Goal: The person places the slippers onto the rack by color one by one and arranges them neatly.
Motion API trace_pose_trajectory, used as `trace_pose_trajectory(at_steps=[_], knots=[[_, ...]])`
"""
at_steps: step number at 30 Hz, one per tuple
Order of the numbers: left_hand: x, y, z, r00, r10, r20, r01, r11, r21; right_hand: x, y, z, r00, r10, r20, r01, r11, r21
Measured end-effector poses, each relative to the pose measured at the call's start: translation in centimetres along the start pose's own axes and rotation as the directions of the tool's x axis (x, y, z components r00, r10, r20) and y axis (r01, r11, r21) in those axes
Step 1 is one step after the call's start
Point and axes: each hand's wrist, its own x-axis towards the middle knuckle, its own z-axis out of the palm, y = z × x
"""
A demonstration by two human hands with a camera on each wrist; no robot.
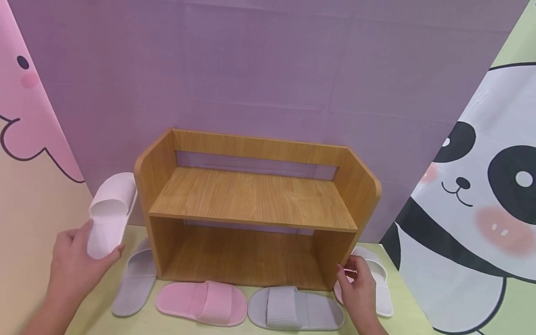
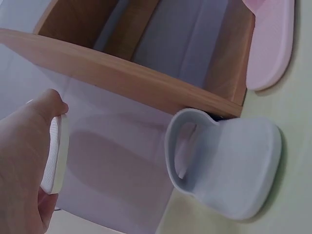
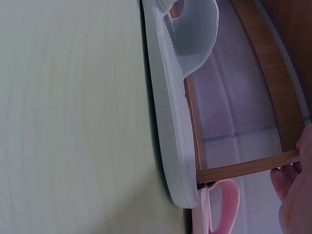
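A white slipper with a ribbed strap is tilted up off the table, beside the left end of a wooden two-tier shelf. My left hand grips it by the heel end, thumb on one edge and fingers on the other. Below it, a grey slipper lies against the shelf's left side. At the shelf's other end, my right hand pinches the front edge of the right side panel, thumb inside and fingers outside, as the right wrist view shows. Both shelf tiers hold nothing.
In front of the shelf lie a pink slipper and a grey slipper. Right of it are a white slipper and a partly hidden pink slipper. A purple cloth hangs behind; a panda picture stands at right.
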Motion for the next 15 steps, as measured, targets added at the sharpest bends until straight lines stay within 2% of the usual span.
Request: trace_pose_trajectory(at_steps=[7,12,15], knots=[[0.5,1.3,-0.3,0.998,0.018,-0.057,-0.018,1.0,-0.012,-0.1,-0.2,0.0,1.0,-0.004,-0.001,0.004,1.0,-0.002],[0.7,2.5,-0.7,0.995,0.025,-0.101,-0.027,0.999,-0.019,0.0,-0.3,-0.1,0.999,0.036,0.022,-0.036,0.999,-0.018],[0.8,3.0,-0.9,0.994,0.02,-0.106,-0.022,1.0,-0.02,0.1,-0.2,-0.1,0.998,0.051,0.032,-0.05,0.998,-0.028]])
